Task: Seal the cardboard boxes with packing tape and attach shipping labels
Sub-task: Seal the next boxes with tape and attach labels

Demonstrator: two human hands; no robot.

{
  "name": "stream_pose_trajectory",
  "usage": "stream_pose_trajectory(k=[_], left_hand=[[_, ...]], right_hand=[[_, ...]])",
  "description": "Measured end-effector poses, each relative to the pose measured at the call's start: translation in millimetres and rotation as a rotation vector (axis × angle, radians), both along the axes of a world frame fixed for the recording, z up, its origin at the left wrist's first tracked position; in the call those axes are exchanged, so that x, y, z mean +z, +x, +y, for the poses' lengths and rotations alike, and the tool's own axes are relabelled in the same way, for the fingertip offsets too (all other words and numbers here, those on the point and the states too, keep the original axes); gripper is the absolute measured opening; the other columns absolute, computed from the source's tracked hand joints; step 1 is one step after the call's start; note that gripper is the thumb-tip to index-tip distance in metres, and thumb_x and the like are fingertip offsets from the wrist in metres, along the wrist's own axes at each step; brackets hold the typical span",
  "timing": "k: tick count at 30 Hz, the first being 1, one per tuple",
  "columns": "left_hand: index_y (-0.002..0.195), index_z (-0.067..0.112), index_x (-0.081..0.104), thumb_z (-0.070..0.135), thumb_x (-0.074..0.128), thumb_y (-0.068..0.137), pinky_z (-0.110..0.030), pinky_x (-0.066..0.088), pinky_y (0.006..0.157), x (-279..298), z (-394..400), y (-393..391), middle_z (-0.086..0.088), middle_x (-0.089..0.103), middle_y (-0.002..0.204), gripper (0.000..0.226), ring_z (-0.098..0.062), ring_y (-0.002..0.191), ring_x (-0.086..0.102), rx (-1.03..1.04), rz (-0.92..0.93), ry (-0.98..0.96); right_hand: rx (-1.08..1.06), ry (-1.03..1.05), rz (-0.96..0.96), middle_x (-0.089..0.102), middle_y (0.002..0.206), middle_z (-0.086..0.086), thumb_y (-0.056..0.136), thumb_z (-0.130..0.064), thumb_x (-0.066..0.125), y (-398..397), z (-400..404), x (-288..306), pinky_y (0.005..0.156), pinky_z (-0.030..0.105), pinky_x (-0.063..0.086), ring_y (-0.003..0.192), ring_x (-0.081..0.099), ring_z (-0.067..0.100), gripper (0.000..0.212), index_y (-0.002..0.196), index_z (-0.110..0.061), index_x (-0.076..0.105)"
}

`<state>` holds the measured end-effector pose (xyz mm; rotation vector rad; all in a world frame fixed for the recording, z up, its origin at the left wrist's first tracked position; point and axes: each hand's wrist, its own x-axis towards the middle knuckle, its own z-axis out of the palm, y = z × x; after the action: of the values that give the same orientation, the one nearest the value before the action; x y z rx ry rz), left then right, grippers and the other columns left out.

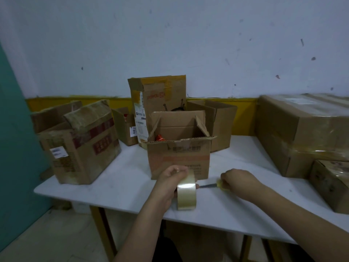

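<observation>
An open cardboard box [179, 157] stands mid-table with its flaps up and something red inside. Just in front of it my left hand [170, 184] grips a roll of clear packing tape [187, 195], held upright above the table. My right hand [238, 179] holds a small cutter [213, 185] with a yellow handle. Its dark blade points left, and its tip is close to the roll.
The white table [120, 178] also carries a worn labelled box [81, 148] at left, a tall labelled box [156, 103] and open boxes [217, 120] behind, and large taped boxes [302, 133] at right. A teal wall [11, 148] flanks the left.
</observation>
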<state>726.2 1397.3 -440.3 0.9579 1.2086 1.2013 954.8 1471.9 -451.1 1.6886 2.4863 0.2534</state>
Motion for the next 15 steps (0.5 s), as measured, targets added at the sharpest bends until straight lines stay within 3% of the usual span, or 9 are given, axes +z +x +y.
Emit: stream_pose_trajectory(k=[2,4,6,9,13,15], left_hand=[[0.12,0.01,0.06,0.011,0.068,0.093,-0.053,0.055,0.094,-0.5,-6.1,-0.7,-0.018,0.076,0.102,0.028,-0.039,0.091,0.074,-0.03,0.015,0.014],[0.119,0.013,0.06,0.011,0.069,0.092,-0.05,0.056,0.091,0.0,-11.8,-2.5,-0.016,0.076,0.102,0.029,-0.036,0.091,0.075,-0.06,0.036,0.034],[0.119,0.016,0.06,0.014,0.072,0.09,-0.045,0.059,0.086,0.4,-16.7,-4.3,-0.01,0.077,0.1,0.031,-0.031,0.089,0.076,-0.074,0.092,0.065],[0.117,0.017,0.06,0.012,0.072,0.09,-0.03,0.06,0.067,0.2,-23.2,-12.3,-0.003,0.078,0.097,0.03,-0.023,0.083,0.076,-0.027,0.168,0.115],[0.129,0.033,0.049,0.038,0.083,0.076,-0.032,0.054,0.095,5.2,-39.0,-34.6,0.0,0.062,0.13,0.063,-0.017,0.114,0.064,0.076,0.327,0.168],[0.137,0.035,0.041,0.039,0.082,0.074,-0.024,0.057,0.083,7.1,-47.7,-51.2,-0.007,0.061,0.131,0.075,-0.015,0.105,0.068,0.115,0.291,0.149]], right_hand=[[-0.006,0.077,0.133,0.063,0.098,-0.003,0.099,-0.033,0.049,-9.5,-6.5,4.6,0.077,0.029,0.052,0.08,0.055,0.016,0.019,0.1,-0.021,0.064],[0.03,0.089,0.528,0.066,0.101,-0.016,0.097,-0.047,0.054,-27.1,-17.4,16.8,0.071,0.022,0.05,0.082,0.06,0.005,0.023,0.104,-0.031,0.068],[0.099,-0.06,0.826,0.064,0.095,-0.023,0.089,-0.054,0.062,-52.5,-31.1,33.6,0.066,0.017,0.049,0.08,0.061,-0.001,0.027,0.105,-0.033,0.07],[0.137,-0.159,0.909,0.068,0.079,-0.015,0.084,-0.046,0.072,-86.9,-38.8,42.9,0.072,0.022,0.055,0.074,0.064,0.0,0.023,0.088,-0.023,0.075],[0.143,-0.045,0.954,0.067,0.068,-0.01,0.086,-0.033,0.074,-122.6,-48.3,43.3,0.065,0.021,0.054,0.064,0.063,0.001,0.017,0.073,-0.023,0.069],[0.216,-0.007,0.933,0.065,0.069,-0.009,0.09,-0.028,0.069,-142.6,-57.7,42.8,0.061,0.018,0.051,0.061,0.062,0.002,0.017,0.076,-0.021,0.064]])
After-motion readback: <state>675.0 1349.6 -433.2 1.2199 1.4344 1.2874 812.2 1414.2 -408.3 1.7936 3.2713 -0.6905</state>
